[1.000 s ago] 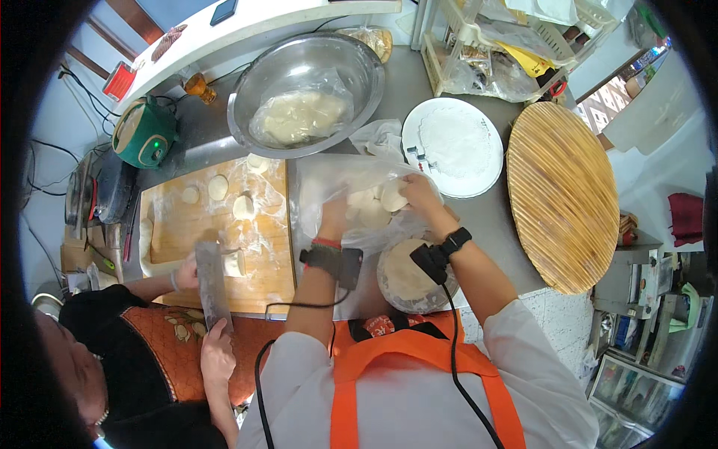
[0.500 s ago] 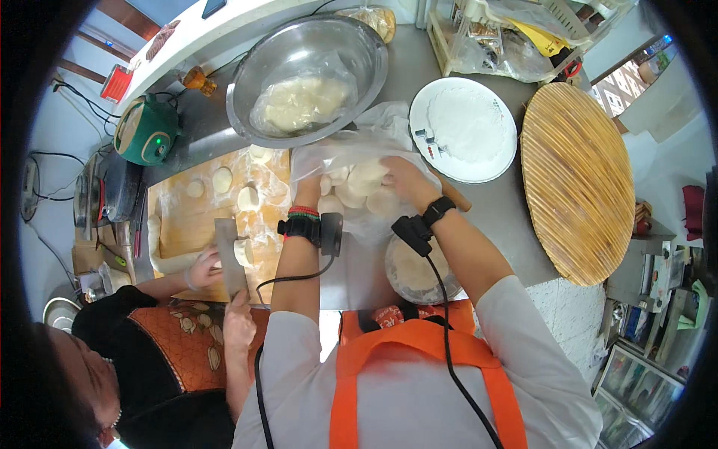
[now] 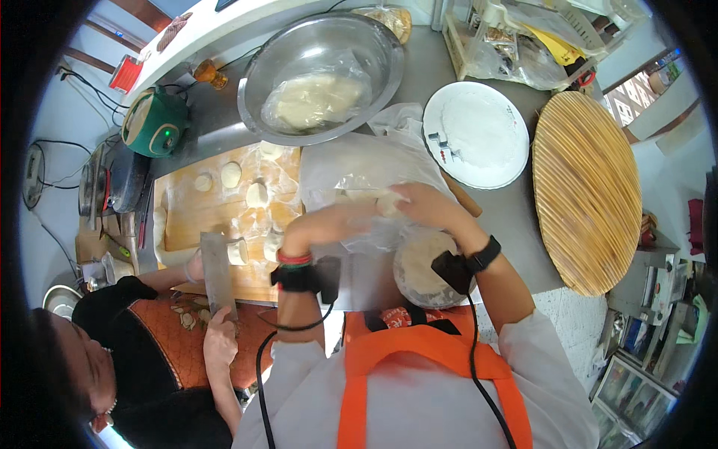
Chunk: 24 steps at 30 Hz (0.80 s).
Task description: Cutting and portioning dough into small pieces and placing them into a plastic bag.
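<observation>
A clear plastic sheet (image 3: pixel 351 161) lies over pale round dough pieces (image 3: pixel 368 197) in front of me. My left hand (image 3: pixel 333 224) is smeared by motion at the sheet's near left part, and its fingers do not show clearly. My right hand (image 3: pixel 422 206) is at the right side of the same dough, its bent fingertips closed on the plastic at the near edge, as far as the slight blur lets me see. Close below it stands a round tub (image 3: pixel 426 269) with pale, floury contents. A wooden rolling pin (image 3: pixel 461 196) lies partly under the plastic, right of my right hand.
At left, a co-worker's hand (image 3: pixel 220 338) holds a broad blade (image 3: pixel 217 273) over a floured board (image 3: pixel 202 217) with dough pieces. Behind are a metal bowl (image 3: pixel 389 82) of wrapped dough and a plate (image 3: pixel 479 135) of white powder. A woven round lid (image 3: pixel 587 194) stands right.
Both my hands have drawn back toward me from among the dough discs, and the plastic now covers most of them. The co-worker's blade has moved slightly left and nearer.
</observation>
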{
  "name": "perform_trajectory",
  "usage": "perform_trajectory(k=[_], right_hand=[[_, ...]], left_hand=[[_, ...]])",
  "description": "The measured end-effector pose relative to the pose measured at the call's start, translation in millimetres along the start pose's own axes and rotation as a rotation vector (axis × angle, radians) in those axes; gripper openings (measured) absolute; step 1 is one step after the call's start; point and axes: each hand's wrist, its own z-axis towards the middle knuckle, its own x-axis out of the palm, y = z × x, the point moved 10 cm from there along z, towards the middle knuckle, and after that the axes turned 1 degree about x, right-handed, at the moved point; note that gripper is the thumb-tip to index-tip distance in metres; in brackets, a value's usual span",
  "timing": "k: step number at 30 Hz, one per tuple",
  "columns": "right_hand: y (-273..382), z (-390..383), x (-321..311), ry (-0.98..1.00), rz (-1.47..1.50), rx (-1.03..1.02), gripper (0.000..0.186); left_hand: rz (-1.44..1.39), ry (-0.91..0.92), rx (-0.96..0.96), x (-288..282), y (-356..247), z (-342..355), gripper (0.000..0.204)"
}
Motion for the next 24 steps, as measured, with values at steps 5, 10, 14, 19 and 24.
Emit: perform_trajectory(k=[5, 10, 14, 19, 24], right_hand=[[62.8, -6.1, -0.6, 0.086, 0.057, -0.267, 0.025], [146.2, 54.8, 31.5, 0.164, 0.147, -0.525, 0.019], [170.2, 135.7, 83.9, 0.263, -0.048, -0.525, 0.025], [154.5, 217.9, 149.3, -0.075, -0.498, -0.463, 0.041], [100.6, 321.2, 189.9, -0.407, -1.429, -0.293, 0.047]], left_hand=[[-0.385, -0.6, -0.287, -100.6, 121.7, -74.3, 0.03], [0.985, -1.051, -0.793, -124.8, 199.9, -149.1, 0.027], [0.532, -0.868, -0.76, -95.0, 231.6, -138.7, 0.035], [0.447, -0.788, -0.778, -59.3, 198.1, -153.9, 0.028], [-1.085, -1.19, -0.637, -19.1, 140.8, -177.8, 0.031]])
